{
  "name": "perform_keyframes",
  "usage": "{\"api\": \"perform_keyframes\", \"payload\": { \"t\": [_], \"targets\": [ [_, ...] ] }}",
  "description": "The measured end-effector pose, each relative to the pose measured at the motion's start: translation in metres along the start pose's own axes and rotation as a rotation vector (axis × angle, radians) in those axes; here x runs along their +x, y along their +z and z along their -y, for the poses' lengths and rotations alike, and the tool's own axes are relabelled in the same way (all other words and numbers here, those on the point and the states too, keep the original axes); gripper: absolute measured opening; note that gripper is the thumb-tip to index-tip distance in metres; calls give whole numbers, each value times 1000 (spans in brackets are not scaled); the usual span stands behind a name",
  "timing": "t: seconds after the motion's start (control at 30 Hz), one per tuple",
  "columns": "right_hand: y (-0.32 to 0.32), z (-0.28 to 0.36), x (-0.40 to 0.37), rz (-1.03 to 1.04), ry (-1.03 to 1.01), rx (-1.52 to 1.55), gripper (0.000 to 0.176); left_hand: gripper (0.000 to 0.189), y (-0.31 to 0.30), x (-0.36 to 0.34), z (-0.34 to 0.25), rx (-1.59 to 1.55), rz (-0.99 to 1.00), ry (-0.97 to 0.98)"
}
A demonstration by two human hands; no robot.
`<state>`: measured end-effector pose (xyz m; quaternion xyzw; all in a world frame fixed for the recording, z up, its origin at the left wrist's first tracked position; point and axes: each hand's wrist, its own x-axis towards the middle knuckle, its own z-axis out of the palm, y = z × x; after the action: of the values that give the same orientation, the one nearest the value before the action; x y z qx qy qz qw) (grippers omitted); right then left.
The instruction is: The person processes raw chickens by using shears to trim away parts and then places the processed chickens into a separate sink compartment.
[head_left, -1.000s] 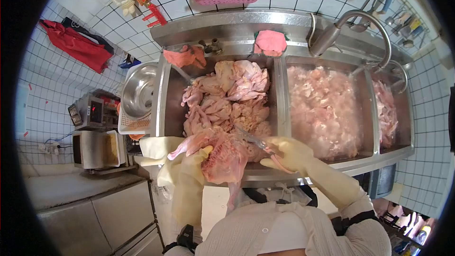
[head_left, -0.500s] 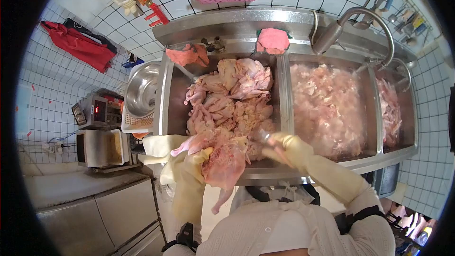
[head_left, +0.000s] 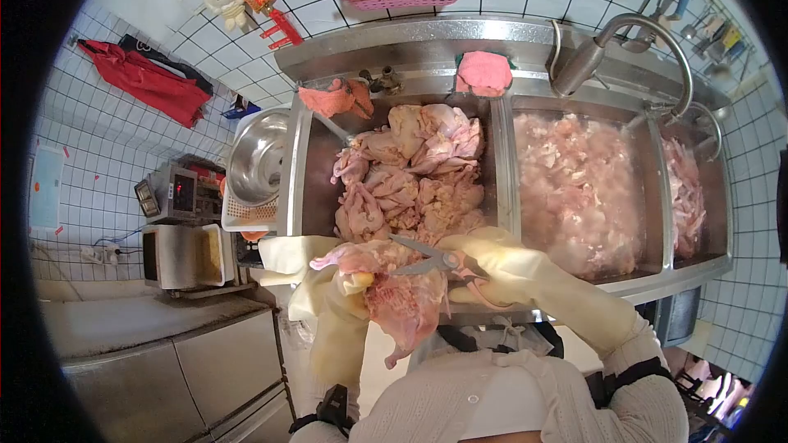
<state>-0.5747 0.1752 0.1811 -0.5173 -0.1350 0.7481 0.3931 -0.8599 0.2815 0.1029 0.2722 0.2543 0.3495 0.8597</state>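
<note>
In a cream rubber glove, my left hand (head_left: 343, 285) grips a raw chicken (head_left: 404, 308) at the near edge of the left sink basin. The bird looks opened up, its reddish inner side facing me and one leg hanging down. My right hand (head_left: 491, 256), gloved alike, is closed round the handles of a pair of scissors (head_left: 447, 261). Their blades stand apart and point left, overlapping the chicken's upper part. Behind them, a heap of whole raw chickens (head_left: 402, 176) fills much of the left basin.
The middle basin holds pale chicken pieces (head_left: 574, 197) in cloudy water; more lie in the right basin (head_left: 683, 189). A tap (head_left: 579, 66) arches over the right side. Pink cloths (head_left: 484, 74) rest on the back ledge. A steel bowl (head_left: 258, 156) stands left of the sink.
My right hand has moved left and the scissors, blurred before, now reach over the chicken with blades apart. The chicken has shifted slightly right and turned in my left hand.
</note>
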Motion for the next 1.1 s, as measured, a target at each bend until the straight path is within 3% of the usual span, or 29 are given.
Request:
{"api": "perform_keyframes", "payload": {
  "t": [0.03, 0.1, 0.17, 0.23, 0.3, 0.33, 0.37, 0.4, 0.43, 0.5, 0.53, 0.57, 0.63, 0.67, 0.7, 0.77, 0.8, 0.83, 0.93, 1.0, 1.03, 1.1],
  "targets": [
    [6, 3, 1, -63, 22, 6, 33, 30, 4, 2, -2, 1, 0, -1],
    [10, 11, -6, -125, 43, 16, 29, 37, 15, 5, -7, -36, 9, -277],
    [8, 20, -22, -89, -712, -1327, 21, 43, 34, 3, -11, 60, 78, -243],
    [9, 19, -24, -122, -735, -1315, 21, 49, 35, 3, -10, 151, 147, -208],
    [8, 13, -23, -160, -759, -1306, 20, 67, 23, 9, -1, -91, 299, -163],
    [7, 1, -16, -138, -785, -1234, 20, 67, 23, 10, -4, -90, 299, -163],
    [5, -14, -6, -116, -811, -1161, 26, 66, 24, 10, -10, 66, 338, -102],
    [23, -22, -1, -138, -898, -579, 23, 65, 25, 10, -14, 223, 376, -40],
    [26, -21, -5, -135, -896, -578, 23, 65, 25, 8, -17, 290, 347, -14],
    [38, -3, -19, -263, -95, -200, 26, 64, 24, 5, -22, 353, 233, 2],
    [40, 0, -8, -268, -204, -34, 18, 63, 24, 2, -24, 367, 173, 1],
    [25, 7, 6, -308, -249, 432, 12, 62, 22, 0, -26, 378, 114, -3],
    [0, 28, 4, -385, -242, 246, 15, 61, 21, -6, -30, 410, 12, -17],
    [-2, 37, -3, -362, -162, -117, 17, 61, 21, -9, -32, 427, -26, -23],
    [2, 38, 4, -336, 111, -42, 14, 60, 22, -12, -33, 444, -56, -33],
    [10, 33, -16, -244, 254, 531, 5, 59, 25, -12, -35, 460, -95, -50],
    [12, 27, -13, -202, 288, 689, 10, 58, 26, -12, -36, 463, -108, -58],
    [12, 26, -14, -32, 188, 315, 13, 58, 28, -12, -37, 467, -121, -68],
    [20, 15, -23, -154, 135, 51, 19, 56, 31, -8, -36, 489, -134, -96],
    [10, 4, -18, 5, -105, -405, 27, 55, 33, -6, -36, 509, -128, -121],
    [2, -5, -13, 1, -106, -406, 27, 54, 35, -4, -37, 514, -124, -130],
    [-5, -12, -9, 122, -675, -883, 38, 53, 39, -1, -37, 535, -112, -152]
  ]
}}
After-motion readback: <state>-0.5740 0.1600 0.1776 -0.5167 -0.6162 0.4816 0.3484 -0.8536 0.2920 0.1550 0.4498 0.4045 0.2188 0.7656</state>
